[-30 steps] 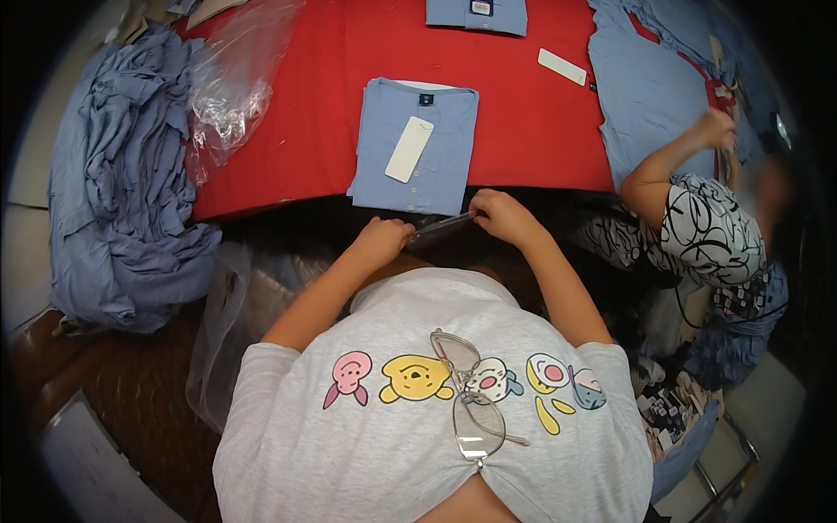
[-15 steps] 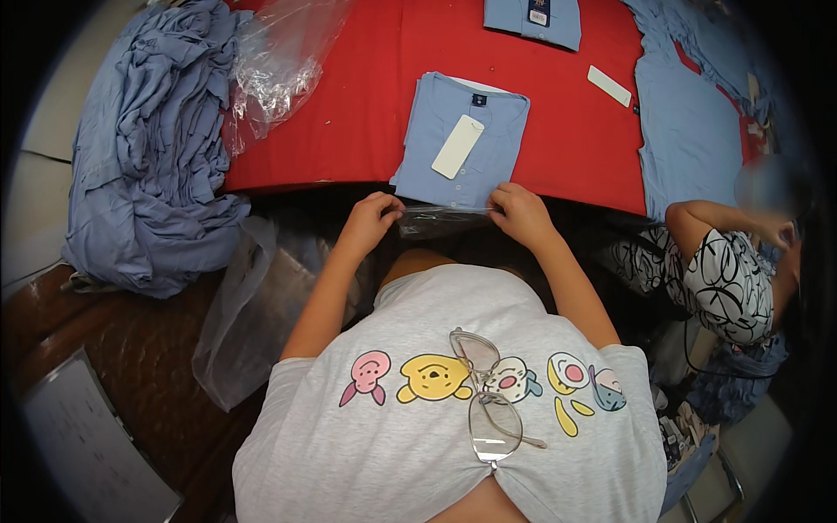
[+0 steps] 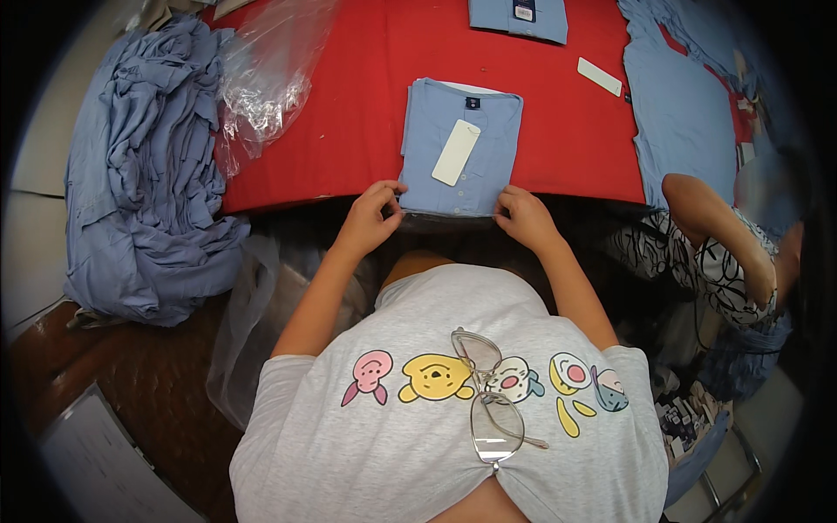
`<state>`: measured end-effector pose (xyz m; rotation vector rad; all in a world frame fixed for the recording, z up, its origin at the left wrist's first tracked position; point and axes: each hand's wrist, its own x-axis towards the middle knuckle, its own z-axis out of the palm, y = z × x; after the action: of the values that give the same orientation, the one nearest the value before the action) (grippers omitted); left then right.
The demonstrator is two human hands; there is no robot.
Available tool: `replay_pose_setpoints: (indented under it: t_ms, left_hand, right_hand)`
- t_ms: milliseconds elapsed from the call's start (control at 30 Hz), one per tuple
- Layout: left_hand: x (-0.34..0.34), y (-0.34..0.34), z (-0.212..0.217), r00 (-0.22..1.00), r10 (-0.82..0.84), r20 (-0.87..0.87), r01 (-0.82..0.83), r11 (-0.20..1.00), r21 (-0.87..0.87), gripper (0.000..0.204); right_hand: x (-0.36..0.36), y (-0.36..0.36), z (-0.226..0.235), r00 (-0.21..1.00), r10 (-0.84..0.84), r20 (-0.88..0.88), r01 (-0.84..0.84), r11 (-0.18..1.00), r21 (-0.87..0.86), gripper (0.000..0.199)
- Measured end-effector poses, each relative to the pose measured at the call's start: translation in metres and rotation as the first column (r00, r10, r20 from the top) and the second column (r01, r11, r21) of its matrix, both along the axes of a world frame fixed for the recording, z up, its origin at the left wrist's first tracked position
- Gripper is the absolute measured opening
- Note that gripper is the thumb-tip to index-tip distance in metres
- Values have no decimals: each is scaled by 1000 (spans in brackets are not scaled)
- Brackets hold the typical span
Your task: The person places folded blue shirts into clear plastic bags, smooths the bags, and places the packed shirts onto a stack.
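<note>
A folded light-blue shirt with a white card tag lies at the near edge of the red table. My left hand pinches at the shirt's near left corner. At the near right corner sits my right hand. Between them stretches the edge of a thin clear plastic bag, held against the shirt's near edge. Whether the shirt's hem lies inside the bag is hard to tell.
A heap of blue shirts lies to the left, crumpled clear plastic beside it. Further back are another folded shirt and a white card. A flat blue shirt and a co-worker's arm are on the right. Eyeglasses hang at my collar.
My hands have gone forward with the clear bag, from below the table edge up to the folded shirt's near corners. The co-worker's arm has drawn back from the table.
</note>
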<state>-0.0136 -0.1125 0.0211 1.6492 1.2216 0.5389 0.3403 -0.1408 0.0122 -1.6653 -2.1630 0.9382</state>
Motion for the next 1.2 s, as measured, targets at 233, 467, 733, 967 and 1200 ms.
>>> replay_pose_setpoints:
  t_ms: [233,467,733,967,1200]
  left_hand:
    - [15,-8,-46,803,397,446,-282,911,-302,19]
    - [0,11,-47,957,212,200,-134,929,-345,17]
    - [-18,38,-8,881,-254,-399,362,905,223,11]
    - [-13,60,25,850,-353,-392,456,864,212,8]
    - [-13,77,22,850,-377,-368,461,870,174,7]
  right_hand:
    - [-2,0,-11,999,-35,-37,34,999,-9,9]
    - [-4,-1,-9,999,-52,-15,51,998,-27,9]
    - [-6,-1,-5,999,-14,38,17,998,-67,12]
    - [-3,3,-5,1000,-22,1,22,998,-50,12]
    - [0,5,-6,998,-30,-48,28,999,-36,13]
